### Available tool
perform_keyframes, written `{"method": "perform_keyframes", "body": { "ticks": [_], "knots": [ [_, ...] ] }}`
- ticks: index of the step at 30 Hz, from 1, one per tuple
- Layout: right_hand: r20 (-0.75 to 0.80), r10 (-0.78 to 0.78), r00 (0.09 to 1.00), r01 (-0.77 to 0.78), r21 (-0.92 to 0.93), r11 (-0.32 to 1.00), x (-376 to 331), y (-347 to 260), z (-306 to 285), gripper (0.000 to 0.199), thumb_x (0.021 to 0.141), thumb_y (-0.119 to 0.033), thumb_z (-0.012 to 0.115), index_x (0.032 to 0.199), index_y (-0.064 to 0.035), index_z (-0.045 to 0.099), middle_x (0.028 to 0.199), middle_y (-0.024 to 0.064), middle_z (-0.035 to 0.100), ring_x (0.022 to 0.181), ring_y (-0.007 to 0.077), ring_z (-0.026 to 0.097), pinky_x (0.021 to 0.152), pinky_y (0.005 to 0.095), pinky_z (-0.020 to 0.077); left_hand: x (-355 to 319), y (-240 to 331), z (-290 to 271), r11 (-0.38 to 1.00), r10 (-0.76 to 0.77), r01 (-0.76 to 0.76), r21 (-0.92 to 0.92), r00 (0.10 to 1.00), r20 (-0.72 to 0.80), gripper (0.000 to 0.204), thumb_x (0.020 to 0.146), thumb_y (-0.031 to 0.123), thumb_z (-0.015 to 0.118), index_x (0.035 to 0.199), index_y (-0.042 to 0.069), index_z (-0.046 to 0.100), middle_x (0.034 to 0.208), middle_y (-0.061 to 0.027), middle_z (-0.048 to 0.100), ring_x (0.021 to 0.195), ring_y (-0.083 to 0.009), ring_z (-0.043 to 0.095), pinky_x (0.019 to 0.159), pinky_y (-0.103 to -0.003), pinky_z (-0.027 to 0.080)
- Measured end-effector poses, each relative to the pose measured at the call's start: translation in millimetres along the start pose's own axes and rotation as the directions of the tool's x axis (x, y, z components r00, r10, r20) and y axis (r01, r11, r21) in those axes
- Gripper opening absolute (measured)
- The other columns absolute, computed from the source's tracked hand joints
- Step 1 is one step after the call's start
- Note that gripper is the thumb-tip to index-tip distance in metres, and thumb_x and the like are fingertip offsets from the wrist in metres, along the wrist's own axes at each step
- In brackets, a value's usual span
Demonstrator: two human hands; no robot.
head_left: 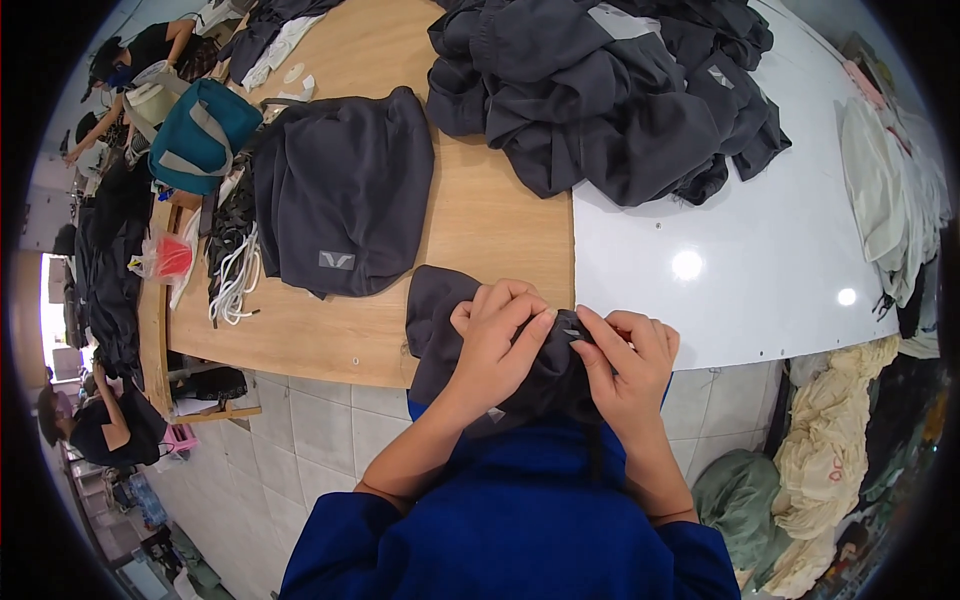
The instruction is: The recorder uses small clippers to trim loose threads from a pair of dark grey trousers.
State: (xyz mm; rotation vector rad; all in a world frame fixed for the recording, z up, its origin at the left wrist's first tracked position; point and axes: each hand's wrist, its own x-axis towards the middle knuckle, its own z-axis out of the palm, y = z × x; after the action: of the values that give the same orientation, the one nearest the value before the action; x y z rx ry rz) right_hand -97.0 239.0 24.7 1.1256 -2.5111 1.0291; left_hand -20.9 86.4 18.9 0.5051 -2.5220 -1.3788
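Blue sleeves (520, 530) fill the lower edge. Beyond them, the counter (480, 230) carries a big heap of dark garments (610, 90), a folded dark garment (345, 190) and a teal bag (200, 135), contents hidden. At its near edge, the left hand (495, 340) and right hand (630, 365) hold a small dark garment (440, 320), fingers (535, 325) closed, pinching its bunched fabric.

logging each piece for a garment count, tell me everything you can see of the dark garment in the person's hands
The dark garment is charcoal-grey soft fabric, bunched and crumpled. Its upper part lies on the wooden table at the near edge; the rest hangs down toward the person's blue top. The left hand grips it from above, and the right hand pinches a fold beside it. A small pale mark shows near the left wrist.
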Motion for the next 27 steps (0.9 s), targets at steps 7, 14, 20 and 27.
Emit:
{"method": "perform_keyframes", "body": {
  "ticks": [7,14,20,27],
  "knots": [
    [0.0,-0.039,0.999,0.039,-0.006,0.999,2.5,-0.7,-3.2,0.028,0.069,-0.024,0.073,0.098,-0.0222,0.071,0.08,-0.0052,0.055,0.073,0.0126,0.046,0.076,0.0313,0.0268,-2.2,3.6,-2.6,0.999,0.035,-0.034,0.027,0.999,-0.027,0.01,0.086,0.018,0.058,0.085,0.008,0.061,0.097,0.0019,0.053,0.092,-0.0122,0.044,0.086,-0.03,0.021],
    [0.0,-0.045,0.999,0.045,0.016,0.999,2.2,-2.4,-2.7,0.028,0.068,-0.023,0.074,0.096,-0.0221,0.072,0.078,-0.0056,0.055,0.071,0.0119,0.045,0.073,0.0299,0.0268,-3.5,3.2,-2.6,0.998,0.056,-0.056,-0.001,0.998,-0.041,0.012,0.085,0.02,0.06,0.084,0.009,0.063,0.095,0.0003,0.053,0.093,-0.0159,0.044,0.083,-0.034,0.021],
    [-0.029,-0.066,0.997,0.067,0.019,0.998,1.3,-3.5,-2.0,0.027,0.067,-0.023,0.074,0.094,-0.022,0.072,0.076,-0.0059,0.054,0.069,0.0119,0.045,0.069,0.0288,0.0275,-5.6,4.1,-4.6,0.998,0.061,-0.062,-0.019,0.998,-0.033,0.013,0.085,0.021,0.059,0.085,0.008,0.064,0.095,0.0007,0.053,0.094,-0.0151,0.044,0.083,-0.034,0.021],
    [-0.046,-0.048,0.998,0.051,0.062,0.997,-1.4,-4.0,-0.6,0.025,0.066,-0.021,0.075,0.091,-0.0213,0.073,0.073,-0.0058,0.054,0.067,0.0116,0.045,0.067,0.0281,0.0277,-6.6,2.4,-5.8,0.999,0.033,-0.032,-0.042,0.999,0.013,0.011,0.087,0.018,0.057,0.085,0.008,0.061,0.099,0.0007,0.052,0.095,-0.0141,0.044,0.089,-0.03,0.024]
  ]
}}
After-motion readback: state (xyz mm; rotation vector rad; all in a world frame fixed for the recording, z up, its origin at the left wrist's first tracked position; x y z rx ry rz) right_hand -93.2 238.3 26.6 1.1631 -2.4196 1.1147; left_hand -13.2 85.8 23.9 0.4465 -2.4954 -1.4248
